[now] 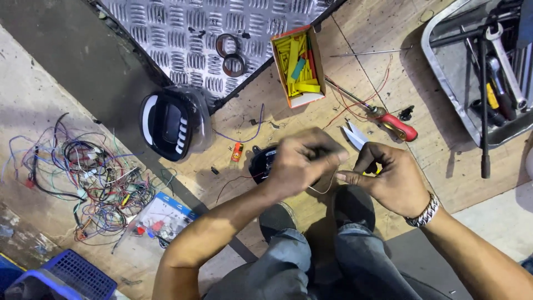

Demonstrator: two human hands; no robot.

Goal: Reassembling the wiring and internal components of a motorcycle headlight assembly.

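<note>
While both hands (344, 166) pinch a thin wire (327, 186) — its ends hidden — scissors (355, 135) lie half-covered.

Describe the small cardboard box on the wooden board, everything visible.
The cardboard box is small, open-topped and rectangular, with orange-red outer edges and a pale inner wall. It lies flat on the wooden board, its long side running away from the person and slightly tilted, one end close to the edge of the ridged metal plate. It is filled with loose yellow strips, with a teal piece and a red piece among them. Neither hand touches it. A thin red wire runs just beside it.
</note>
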